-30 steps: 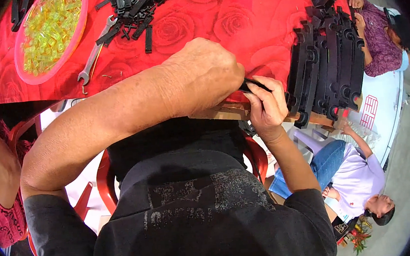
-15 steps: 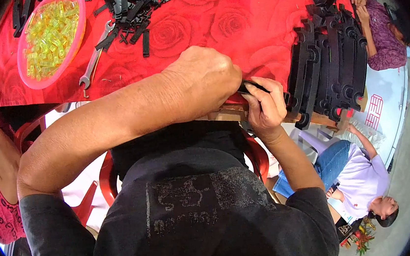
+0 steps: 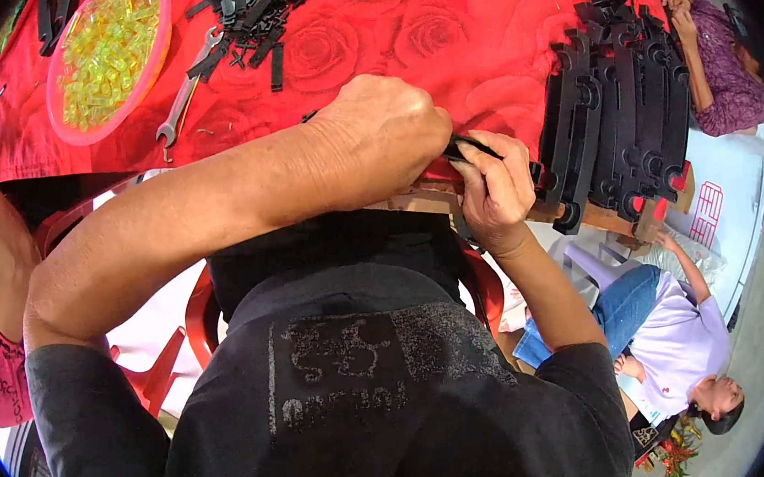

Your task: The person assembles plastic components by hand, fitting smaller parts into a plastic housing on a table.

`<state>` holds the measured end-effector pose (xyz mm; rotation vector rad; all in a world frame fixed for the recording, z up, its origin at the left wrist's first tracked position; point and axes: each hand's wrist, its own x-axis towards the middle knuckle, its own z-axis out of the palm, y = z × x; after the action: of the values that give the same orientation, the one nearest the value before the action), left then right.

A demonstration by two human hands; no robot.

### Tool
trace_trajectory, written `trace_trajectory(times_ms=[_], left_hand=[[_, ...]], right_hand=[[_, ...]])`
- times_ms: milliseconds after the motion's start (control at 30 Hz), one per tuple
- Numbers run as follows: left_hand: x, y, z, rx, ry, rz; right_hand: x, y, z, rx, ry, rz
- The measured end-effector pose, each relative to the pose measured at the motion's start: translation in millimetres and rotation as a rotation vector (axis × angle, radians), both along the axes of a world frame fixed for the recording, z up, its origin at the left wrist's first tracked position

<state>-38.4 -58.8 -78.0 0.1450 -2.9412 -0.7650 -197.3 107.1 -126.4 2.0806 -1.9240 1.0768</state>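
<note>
Over the near edge of the red cloth, my left hand [image 3: 386, 132] is closed in a fist, knuckles up, at one end of a small black plastic part [image 3: 470, 145]. My right hand [image 3: 498, 181] pinches the same part between thumb and fingers. Most of the part is covered by both hands, so its full shape cannot be made out. Just right of my right hand lies a stack of long black plastic strips with curved notches [image 3: 618, 114]. Behind my left wrist a small dark piece [image 3: 309, 117] peeks out on the cloth.
A pink bowl [image 3: 166, 48] of yellow-green clear pieces [image 3: 108, 62] stands at the far left. Beside it are a wrench [image 3: 177, 116] and a heap of small black parts [image 3: 254, 12]. People sit to the left and right; a red chair [image 3: 201, 320] is under me.
Both hands keep their grip on the black part, with only slight movement. The whole view has shifted a little, and the small dark piece behind my left wrist has come into sight.
</note>
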Motion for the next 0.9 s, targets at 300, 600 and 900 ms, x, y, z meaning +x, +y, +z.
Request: trace_trajectory(times_ms=[300,600,900], left_hand=[[-1,2,0,-0.087,-0.037,0.043],[46,27,-2,0.219,0.269,0.44],[52,28,-2,0.055,0.483,0.481]], right_hand=[[3,4,0,0.022,-0.02,-0.009],[6,8,19,0.177,-0.026,-0.037],[0,14,44,0.301,0.083,-0.153]])
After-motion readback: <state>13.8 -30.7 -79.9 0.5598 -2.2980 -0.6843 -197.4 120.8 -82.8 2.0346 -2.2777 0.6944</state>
